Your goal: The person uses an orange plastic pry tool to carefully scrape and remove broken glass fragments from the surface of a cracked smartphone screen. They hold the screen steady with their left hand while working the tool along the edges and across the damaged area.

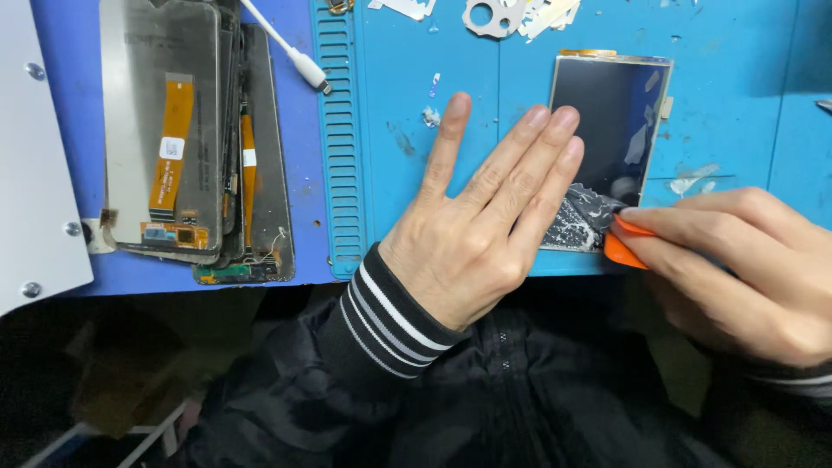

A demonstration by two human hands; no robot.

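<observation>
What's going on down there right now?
Left hand flat, pinning screen. Right hand pinching orange pick at its cracked corner. Nothing blocking.

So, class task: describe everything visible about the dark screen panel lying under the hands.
The screen panel is a dark, glossy rectangle lying flat on the blue mat, with a thin pale frame. Its near corner is shattered, with whitish cracks. The left hand presses on its left edge; the right hand holds an orange pick at the broken corner.
</observation>
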